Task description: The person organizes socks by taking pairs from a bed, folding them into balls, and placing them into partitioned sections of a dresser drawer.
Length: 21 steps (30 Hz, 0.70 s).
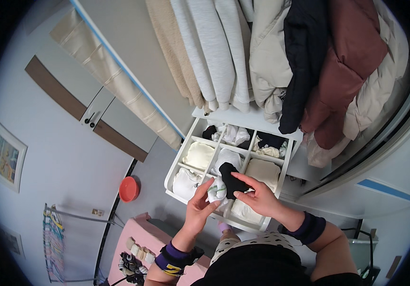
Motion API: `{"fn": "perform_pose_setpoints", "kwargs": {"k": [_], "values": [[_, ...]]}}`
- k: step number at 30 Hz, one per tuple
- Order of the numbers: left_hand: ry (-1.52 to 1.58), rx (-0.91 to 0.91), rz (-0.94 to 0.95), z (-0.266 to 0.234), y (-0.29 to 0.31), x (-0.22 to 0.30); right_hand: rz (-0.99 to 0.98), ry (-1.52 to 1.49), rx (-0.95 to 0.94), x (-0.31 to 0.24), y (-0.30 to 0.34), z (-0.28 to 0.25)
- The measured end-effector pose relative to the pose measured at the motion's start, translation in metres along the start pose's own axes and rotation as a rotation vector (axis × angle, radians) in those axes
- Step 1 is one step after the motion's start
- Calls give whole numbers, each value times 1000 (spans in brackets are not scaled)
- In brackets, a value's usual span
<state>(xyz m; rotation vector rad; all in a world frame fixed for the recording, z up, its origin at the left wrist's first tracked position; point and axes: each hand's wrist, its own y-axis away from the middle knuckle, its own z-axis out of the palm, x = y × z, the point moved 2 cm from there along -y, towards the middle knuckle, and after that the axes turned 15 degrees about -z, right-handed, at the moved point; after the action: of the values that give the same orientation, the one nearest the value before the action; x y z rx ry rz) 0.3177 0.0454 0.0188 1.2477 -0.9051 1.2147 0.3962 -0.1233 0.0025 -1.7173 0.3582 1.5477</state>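
Observation:
Over the front of a pulled-out white drawer (170,177) with divided compartments, my two hands are held close together. My left hand (199,204) has its fingers closed round a balled white sock (217,189) with green stripes. My right hand (262,198) pinches a black sock (231,179) that hangs limp beside the white one. Below them, folded clothes fill the compartments: a cream piece (199,155), a white piece (186,183), and a beige piece (263,172). Loose white socks (236,135) lie in the back row. Part of the front middle compartment is hidden by my hands.
Sweaters (214,52) and a maroon padded jacket (348,62) hang above the drawer's back. A red basin (129,189) rests on the floor to the left. Nearer me is a pink-covered surface (128,238) with rolled items (140,250). A hanger rack (55,243) stands far left.

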Motion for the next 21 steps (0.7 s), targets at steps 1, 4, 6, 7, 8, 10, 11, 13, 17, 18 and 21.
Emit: {"fn": "perform_pose_setpoints", "kwargs": {"k": [1, 4, 6, 7, 8, 10, 11, 13, 17, 18, 21], "values": [[-2, -25, -12, -2, -10, 1, 7, 12, 17, 1, -3, -2], [-37, -84, -21, -14, -32, 8, 26, 61, 50, 2, -15, -2], [-38, -115, -25, -24, -47, 14, 24, 107, 74, 3, -27, 0], [-43, -135, -28, -28, -55, 17, 28, 141, 78, 7, -32, 1], [-61, -158, -71, -35, -67, 14, 39, 165, 89, 13, -37, 2], [-85, -201, -107, -49, -87, 15, 75, 253, 88, 25, -50, 3], [-98, -219, -127, -55, -94, 16, 81, 272, 90, 30, -58, 6], [-193, -200, -168, -75, -115, 14, 89, 317, 93, 40, -76, 10], [-392, -155, -151, -113, -160, 15, 20, 479, 113, 77, -120, 16], [-445, -155, -73, -123, -174, 14, -3, 516, 128, 85, -132, 18], [-597, -121, 62, -143, -210, 11, 15, 639, 126, 106, -168, 20]]}}
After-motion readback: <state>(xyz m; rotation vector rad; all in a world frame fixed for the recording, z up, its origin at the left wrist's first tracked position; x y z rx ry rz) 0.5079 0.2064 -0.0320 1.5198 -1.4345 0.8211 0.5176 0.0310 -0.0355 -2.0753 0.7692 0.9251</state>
